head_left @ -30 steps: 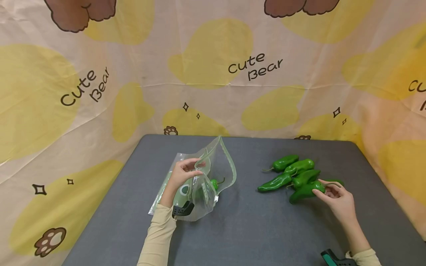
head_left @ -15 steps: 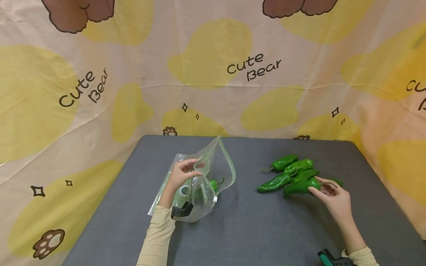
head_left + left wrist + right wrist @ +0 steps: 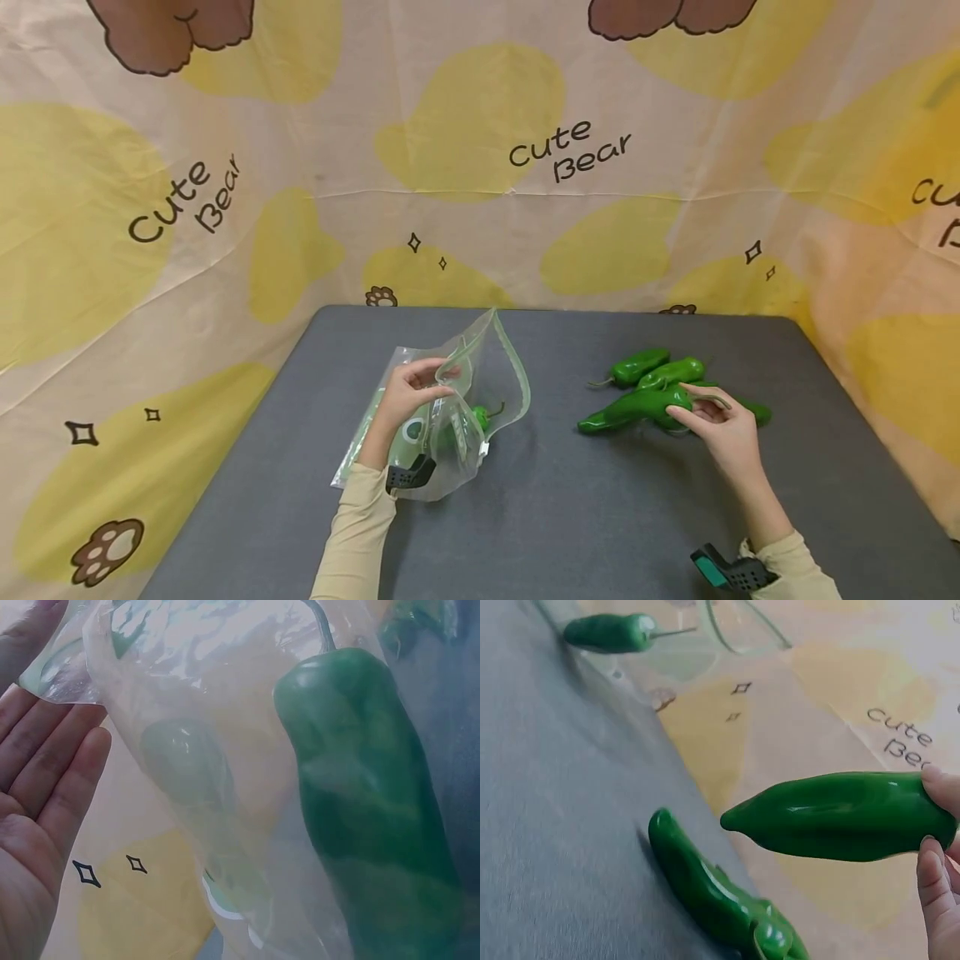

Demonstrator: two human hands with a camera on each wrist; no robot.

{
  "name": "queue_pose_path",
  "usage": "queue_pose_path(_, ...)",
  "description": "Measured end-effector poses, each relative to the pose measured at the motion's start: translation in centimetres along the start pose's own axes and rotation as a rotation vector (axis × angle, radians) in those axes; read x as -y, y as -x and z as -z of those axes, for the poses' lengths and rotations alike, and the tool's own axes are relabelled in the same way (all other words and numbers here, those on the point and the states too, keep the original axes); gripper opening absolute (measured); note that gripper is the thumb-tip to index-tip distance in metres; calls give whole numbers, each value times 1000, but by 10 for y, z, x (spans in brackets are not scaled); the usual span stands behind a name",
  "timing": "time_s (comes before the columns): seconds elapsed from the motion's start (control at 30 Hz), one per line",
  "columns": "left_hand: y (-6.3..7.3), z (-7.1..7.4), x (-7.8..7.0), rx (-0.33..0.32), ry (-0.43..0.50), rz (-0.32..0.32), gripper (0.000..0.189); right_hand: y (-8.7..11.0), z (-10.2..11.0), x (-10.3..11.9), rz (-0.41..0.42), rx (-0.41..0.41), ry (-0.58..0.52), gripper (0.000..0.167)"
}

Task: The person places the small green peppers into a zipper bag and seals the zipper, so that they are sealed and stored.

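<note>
My left hand (image 3: 408,393) pinches the rim of a clear zip bag (image 3: 498,367), whose mouth gapes toward the right. Inside the bag lies a green pepper (image 3: 367,787), its stem toward the opening. My right hand (image 3: 723,429) grips another green pepper (image 3: 840,816) by its stem end, between thumb and fingers. In the right wrist view this pepper is held up above the table, tip pointing left. Just behind and beneath it in the head view are several more green peppers (image 3: 637,367), partly hidden by the hand and the held pepper.
A grey table (image 3: 540,517) carries everything. Printed cloth (image 3: 465,125) hangs behind it and along both sides. A flat plastic packet (image 3: 367,433) lies under the bag's left part. Dark camera mounts sit on the left wrist (image 3: 411,473) and right wrist (image 3: 731,571).
My right hand has moved left with the gripped pepper, from the right end of the pile to over its middle. The left hand and bag have stayed almost still.
</note>
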State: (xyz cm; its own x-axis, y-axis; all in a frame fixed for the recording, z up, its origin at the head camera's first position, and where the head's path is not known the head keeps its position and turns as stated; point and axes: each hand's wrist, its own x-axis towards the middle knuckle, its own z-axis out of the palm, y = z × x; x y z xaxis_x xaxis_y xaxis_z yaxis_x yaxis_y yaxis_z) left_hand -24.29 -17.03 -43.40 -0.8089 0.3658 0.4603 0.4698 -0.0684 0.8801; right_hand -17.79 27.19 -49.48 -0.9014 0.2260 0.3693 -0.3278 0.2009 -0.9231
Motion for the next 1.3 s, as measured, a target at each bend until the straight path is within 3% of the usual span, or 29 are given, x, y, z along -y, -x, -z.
queue_pose_path(0.1, 1, 1, 1, 4, 2, -2, 39, -7, -2, -26, 2, 0, 19, 40)
queue_pose_path(0.2, 2, 2, 2, 15, -2, 4, 38, -10, -6, -35, 41, 14, 25, 41)
queue_pose_path(0.27, 3, 2, 0, 28, 1, -4, 37, -6, -15, -5, 28, 23, 7, 39)
queue_pose_path(0.3, 3, 2, 0, 32, 3, -5, 37, -6, -17, -3, 44, 34, -16, 38)
queue_pose_path(0.43, 3, 3, -1, 46, 12, -14, 40, 0, -34, 58, 6, 34, -79, 31)
queue_pose_path(0.5, 3, 3, 2, 50, 14, -13, 41, -1, -37, 62, 32, 48, -115, 31)
queue_pose_path(0.53, 2, 3, 2, 53, 15, -13, 42, 0, -41, 79, 33, 53, -99, 31)
queue_pose_path(0.8, 2, 3, 0, 56, 26, -3, 43, -11, -53, 102, 136, 141, -4, 36)
queue_pose_path(1.0, 2, 3, -1, 59, 22, -1, 43, -17, -61, 110, 194, 210, -94, 33)
queue_pose_path(1.3, 3, 3, -4, 62, 15, -15, 40, -21, -71, 115, 185, 246, -191, 38)
